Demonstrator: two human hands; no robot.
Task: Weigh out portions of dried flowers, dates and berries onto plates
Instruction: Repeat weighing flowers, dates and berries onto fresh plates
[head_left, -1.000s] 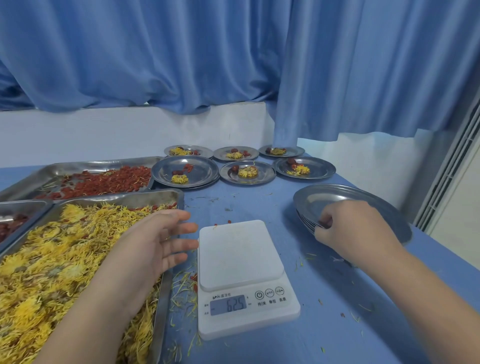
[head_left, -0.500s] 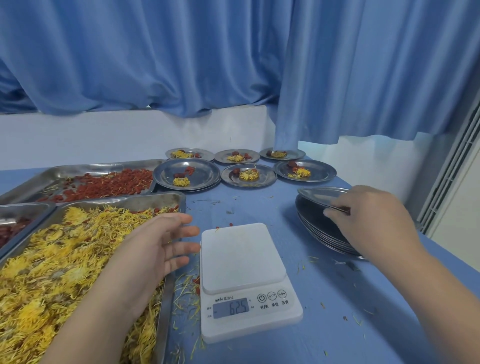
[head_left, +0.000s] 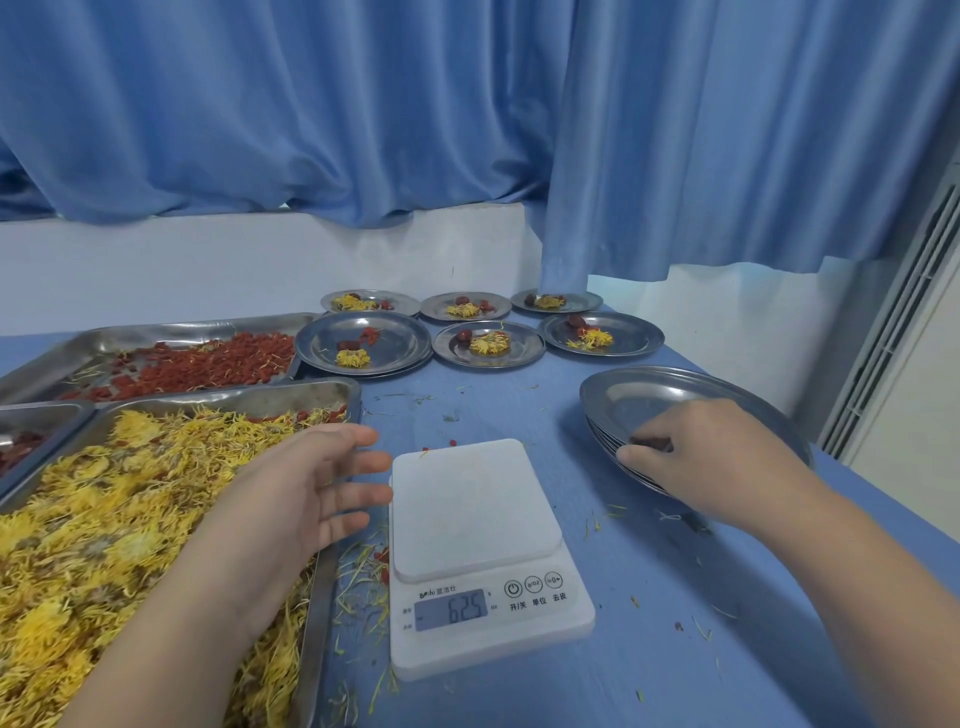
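Observation:
A white digital scale (head_left: 475, 506) stands in front of me with a bare platform and a display reading 625. My left hand (head_left: 306, 499) hovers open, fingers spread, over the right rim of the tray of yellow dried flowers (head_left: 104, 519), its fingertips close to the scale's left edge. My right hand (head_left: 711, 460) pinches the near rim of the top plate on a stack of empty steel plates (head_left: 675, 395), thumb below and fingers on top. Farther back are a tray of red berries (head_left: 208, 364) and, at the left edge, a tray of dates (head_left: 21, 447).
Several steel plates (head_left: 363, 343), each with a small portion of flowers, dates and berries, stand in two rows at the back of the blue table (head_left: 675, 597). Loose petals and berries lie around the scale. Blue curtains hang behind; the table's edge runs along the right.
Half a second ago my right hand held the top plate's edge tipped up; now it is lower, at the near rim of the stack. My left hand has barely moved.

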